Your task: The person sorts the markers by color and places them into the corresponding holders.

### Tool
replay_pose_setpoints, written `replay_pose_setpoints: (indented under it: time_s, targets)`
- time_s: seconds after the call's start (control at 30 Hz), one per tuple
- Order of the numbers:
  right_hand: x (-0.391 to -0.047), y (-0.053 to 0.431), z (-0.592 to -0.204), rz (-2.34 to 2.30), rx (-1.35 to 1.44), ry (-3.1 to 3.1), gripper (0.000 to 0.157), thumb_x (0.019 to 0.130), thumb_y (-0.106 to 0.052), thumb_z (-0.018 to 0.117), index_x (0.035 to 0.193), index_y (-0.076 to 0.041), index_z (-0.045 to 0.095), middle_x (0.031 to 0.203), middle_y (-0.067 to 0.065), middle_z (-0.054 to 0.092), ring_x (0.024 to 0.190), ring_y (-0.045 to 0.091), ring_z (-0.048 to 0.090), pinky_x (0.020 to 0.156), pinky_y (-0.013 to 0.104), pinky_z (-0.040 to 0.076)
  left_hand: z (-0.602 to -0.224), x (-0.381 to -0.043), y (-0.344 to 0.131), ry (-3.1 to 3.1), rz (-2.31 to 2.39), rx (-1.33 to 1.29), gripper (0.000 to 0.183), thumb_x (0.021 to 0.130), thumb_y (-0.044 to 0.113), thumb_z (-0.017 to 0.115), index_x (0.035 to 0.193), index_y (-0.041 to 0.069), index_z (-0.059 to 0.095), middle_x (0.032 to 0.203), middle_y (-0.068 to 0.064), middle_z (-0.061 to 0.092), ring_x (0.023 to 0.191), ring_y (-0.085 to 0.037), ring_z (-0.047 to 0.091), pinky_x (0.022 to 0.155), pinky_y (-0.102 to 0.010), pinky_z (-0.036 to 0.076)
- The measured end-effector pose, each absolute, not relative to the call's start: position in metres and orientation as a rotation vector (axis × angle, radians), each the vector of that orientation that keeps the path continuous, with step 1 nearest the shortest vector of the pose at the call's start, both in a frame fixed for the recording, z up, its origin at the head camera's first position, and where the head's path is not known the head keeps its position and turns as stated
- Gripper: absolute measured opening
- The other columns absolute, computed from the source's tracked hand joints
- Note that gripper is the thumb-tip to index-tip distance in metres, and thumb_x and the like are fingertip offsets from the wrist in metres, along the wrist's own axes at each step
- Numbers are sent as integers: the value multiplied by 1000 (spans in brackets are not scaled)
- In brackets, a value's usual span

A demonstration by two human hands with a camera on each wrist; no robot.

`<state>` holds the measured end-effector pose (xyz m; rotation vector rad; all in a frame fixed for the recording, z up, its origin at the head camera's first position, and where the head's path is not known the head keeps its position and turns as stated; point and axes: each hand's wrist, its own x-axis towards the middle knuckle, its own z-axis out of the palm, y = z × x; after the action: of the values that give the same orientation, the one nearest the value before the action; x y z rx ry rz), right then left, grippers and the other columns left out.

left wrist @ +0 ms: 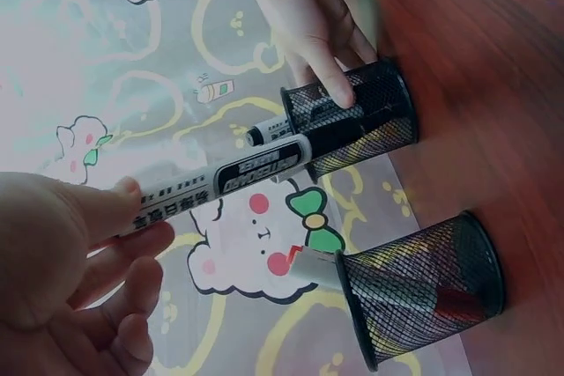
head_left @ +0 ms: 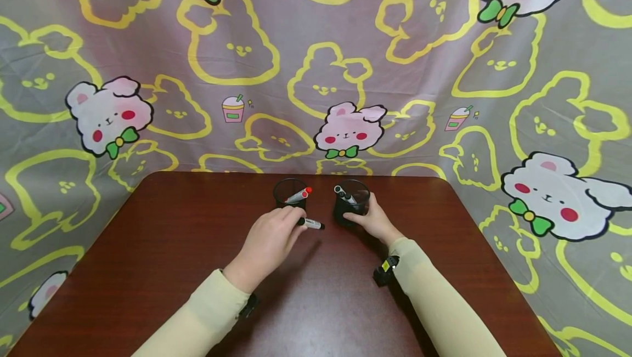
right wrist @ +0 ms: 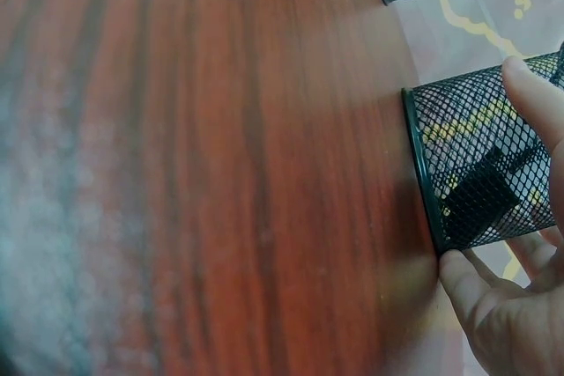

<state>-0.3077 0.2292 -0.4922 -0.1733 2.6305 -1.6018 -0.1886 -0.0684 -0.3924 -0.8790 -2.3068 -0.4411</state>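
Note:
My left hand (head_left: 269, 242) pinches a white marker with a black cap (head_left: 314, 224) near one end, clear of the table and in front of the cups. In the left wrist view the marker (left wrist: 256, 172) overlaps the right cup; whether its tip touches that cup I cannot tell. My right hand (head_left: 378, 221) grips the right black mesh pen cup (right wrist: 458, 121) from the right, thumb across its near side. Black-ended markers (head_left: 340, 191) lean inside it. The left mesh pen cup (left wrist: 397, 279), upright beside it, holds red-ended markers (head_left: 298, 196).
Both cups stand near the back of a dark reddish-brown table (head_left: 173, 247). Cloth (head_left: 276, 94) printed with cartoon rabbits hangs behind the table and along its sides. A small black device (head_left: 384, 273) sits at my right wrist.

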Motion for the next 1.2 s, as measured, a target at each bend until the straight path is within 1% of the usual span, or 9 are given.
replay_pose_setpoints:
  time_s: [0.17,0.4,0.63,0.87,1.1,1.2]
  targets:
    - [-308,229,-493,-1612,-177,2630,81,88,-32,83,148,-15,31,145,17,51,137,32,50,113,54,40,-388,-189,-64,-2282,-473,-844,22,93,18,78,109,10,66,97,-1,71,84,-20,69,74,-36,58]
    - [-309,228,-494,-1626,-191,2634,83,88,-30,84,149,-12,30,147,18,51,139,34,49,116,56,38,-377,-187,-56,-2295,-555,-791,26,91,17,80,113,10,67,102,-3,72,89,-18,69,79,-34,60]
    - [-309,228,-495,-1633,-174,2645,82,87,-29,85,148,-14,32,148,16,48,142,34,46,118,56,35,-370,-189,-49,-2263,-584,-787,24,92,18,79,111,9,67,97,-2,71,83,-17,65,74,-32,58]
    - [-309,226,-493,-1621,-158,2650,84,87,-31,85,149,-15,32,150,15,47,142,34,45,118,58,35,-367,-192,-41,-2220,-624,-802,23,92,18,79,111,10,68,100,-2,72,85,-18,67,75,-33,58]
    - [-309,227,-494,-1609,-173,2663,81,88,-30,84,149,-14,33,151,16,47,141,34,46,117,58,36,-365,-194,-33,-2205,-656,-813,22,92,18,79,109,9,68,97,-1,70,81,-16,64,72,-32,57]
    - [-308,227,-494,-1607,-175,2668,80,88,-30,84,148,-14,33,150,16,48,140,33,47,116,57,37,-365,-196,-31,-2203,-654,-818,22,92,19,79,110,10,68,96,-1,70,81,-16,64,73,-33,57]
